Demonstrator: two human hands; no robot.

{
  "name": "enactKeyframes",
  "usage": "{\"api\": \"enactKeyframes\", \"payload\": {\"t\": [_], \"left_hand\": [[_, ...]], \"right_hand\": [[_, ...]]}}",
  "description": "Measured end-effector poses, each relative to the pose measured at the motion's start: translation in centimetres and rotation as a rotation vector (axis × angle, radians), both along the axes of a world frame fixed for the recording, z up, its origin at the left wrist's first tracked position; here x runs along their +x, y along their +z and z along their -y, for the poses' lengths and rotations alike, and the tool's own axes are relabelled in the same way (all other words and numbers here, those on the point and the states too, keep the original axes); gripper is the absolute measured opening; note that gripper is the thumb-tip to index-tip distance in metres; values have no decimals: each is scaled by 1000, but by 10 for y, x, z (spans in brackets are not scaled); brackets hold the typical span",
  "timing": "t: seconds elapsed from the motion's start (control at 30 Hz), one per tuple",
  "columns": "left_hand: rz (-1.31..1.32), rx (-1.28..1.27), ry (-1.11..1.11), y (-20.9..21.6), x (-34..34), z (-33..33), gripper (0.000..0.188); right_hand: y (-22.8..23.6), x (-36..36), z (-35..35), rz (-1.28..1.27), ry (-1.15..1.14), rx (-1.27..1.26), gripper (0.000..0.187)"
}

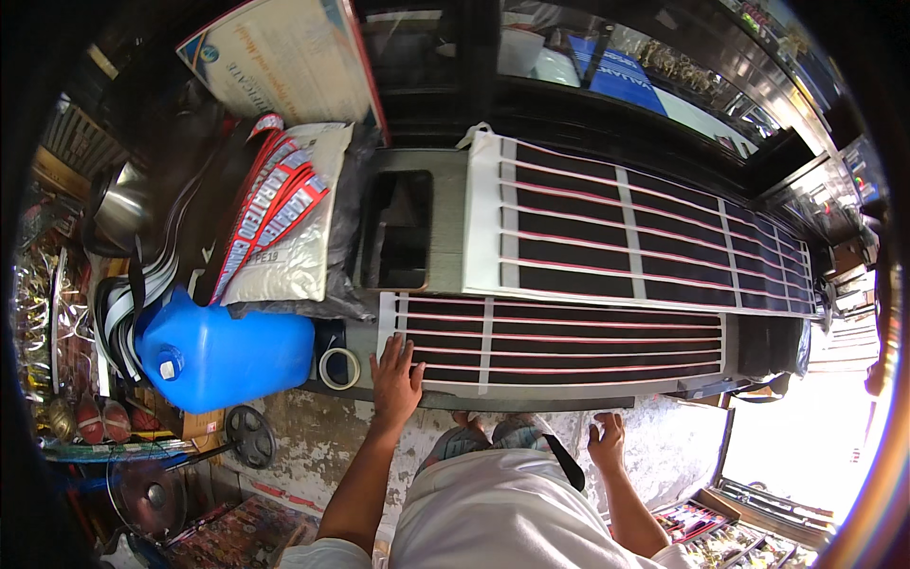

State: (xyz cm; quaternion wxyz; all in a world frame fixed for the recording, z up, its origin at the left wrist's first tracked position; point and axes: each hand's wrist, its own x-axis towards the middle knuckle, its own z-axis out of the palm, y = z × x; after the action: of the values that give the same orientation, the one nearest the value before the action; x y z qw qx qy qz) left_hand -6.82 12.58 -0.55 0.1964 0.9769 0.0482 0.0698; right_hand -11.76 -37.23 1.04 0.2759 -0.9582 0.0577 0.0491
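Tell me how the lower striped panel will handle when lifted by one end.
The striped panel would probably sag, being long and thin-looking, though its straight edges suggest some stiffness. Its bands may stay aligned, since a pale strip crosses them. With your left hand at one end, the far end could drag.

Left hand hides the near-left corner of the lower striped panel; upper striped panel overlaps its far edge beyond those fingers. Framed certificate, farther past them, is cut off. Small goods below the right hand: too tiny.
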Motion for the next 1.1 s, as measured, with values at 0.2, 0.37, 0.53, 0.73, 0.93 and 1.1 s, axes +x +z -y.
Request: {"api": "enactKeyframes", "payload": {"t": [0.2, 0.37, 0.53, 0.73, 0.93, 1.1], "left_hand": [[-102, 109, 36, -1, -4, 19, 66], [-107, 152, 111, 9, 5, 51, 68], [-66, 61, 362, -2, -7, 81, 69], [-112, 97, 455, -15, -24, 109, 66], [-135, 63, 438, -14, -11, 115, 63], [-176, 15, 364, -11, 45, 121, 66]], "right_hand": [[-28, -27, 50, 68, -35, -85, 23], [-35, -25, 88, 84, -107, -2, 21], [-20, 11, 155, 109, -260, 39, 20], [-17, 73, 265, 326, -436, 174, 23], [-14, 153, 349, 319, -460, -78, 36], [-26, 198, 411, 388, -467, -136, 43]]}}
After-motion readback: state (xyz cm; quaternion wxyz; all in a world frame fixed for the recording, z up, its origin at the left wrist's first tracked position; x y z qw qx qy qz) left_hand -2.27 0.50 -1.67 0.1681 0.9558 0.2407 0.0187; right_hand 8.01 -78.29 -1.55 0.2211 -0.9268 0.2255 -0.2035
